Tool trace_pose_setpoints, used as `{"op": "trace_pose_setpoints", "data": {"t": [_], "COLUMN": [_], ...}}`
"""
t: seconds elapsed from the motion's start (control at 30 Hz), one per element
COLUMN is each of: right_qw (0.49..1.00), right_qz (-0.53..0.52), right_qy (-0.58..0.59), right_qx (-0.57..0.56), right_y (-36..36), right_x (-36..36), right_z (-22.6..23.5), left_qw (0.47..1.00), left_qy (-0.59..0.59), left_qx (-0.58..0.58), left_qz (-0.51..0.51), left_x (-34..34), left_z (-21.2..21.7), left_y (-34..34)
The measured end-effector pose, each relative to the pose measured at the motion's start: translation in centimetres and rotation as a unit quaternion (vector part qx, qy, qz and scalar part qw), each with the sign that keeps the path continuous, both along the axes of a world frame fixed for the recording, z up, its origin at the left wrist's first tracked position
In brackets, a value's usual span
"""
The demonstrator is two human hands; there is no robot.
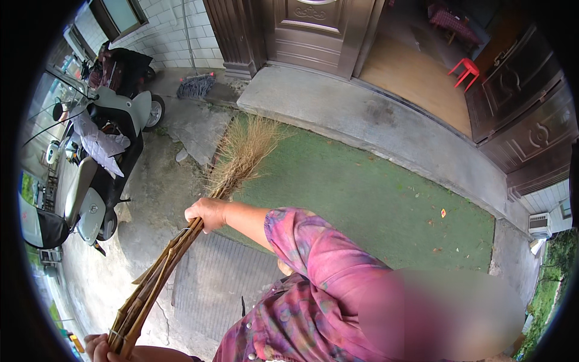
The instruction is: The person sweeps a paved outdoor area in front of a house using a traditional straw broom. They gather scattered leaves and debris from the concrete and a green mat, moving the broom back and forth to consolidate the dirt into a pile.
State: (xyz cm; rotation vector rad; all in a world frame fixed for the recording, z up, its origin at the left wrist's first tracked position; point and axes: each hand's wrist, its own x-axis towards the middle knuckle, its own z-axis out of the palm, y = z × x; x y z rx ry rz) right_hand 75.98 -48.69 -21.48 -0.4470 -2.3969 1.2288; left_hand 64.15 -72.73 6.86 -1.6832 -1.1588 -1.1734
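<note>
A long twig broom slants from the lower left up toward the doorway step. Its handle is a bundle of brown stalks, tied near the top end, and its thin, straw-coloured twigs fan out over the left edge of a green mat. My right hand is closed around the lower handle, just behind the twigs, with the arm stretched across in a pink patterned sleeve. At the lower left, my left hand wraps the handle's upper end, partly cut off by the picture's edge. Small dry leaves and an orange-red scrap lie on the mat.
A pale scooter stands on the concrete at left, a dark vehicle behind it. A grey mop leans by the wall. Beyond the mat runs a concrete step before brown double doors, one open, with a red stool inside.
</note>
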Motion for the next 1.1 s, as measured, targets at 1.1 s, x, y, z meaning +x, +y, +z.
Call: {"op": "trace_pose_setpoints", "data": {"t": [1.1], "right_qw": [0.950], "right_qz": [-0.302], "right_qy": [-0.043], "right_qx": [0.068], "right_y": [-28.8], "right_x": [56.8], "right_z": [5.8], "left_qw": [0.853], "left_qy": [-0.194], "left_qx": [-0.232], "left_qz": [-0.425], "left_x": [25.7], "left_z": [-1.0], "left_y": [0.0]}}
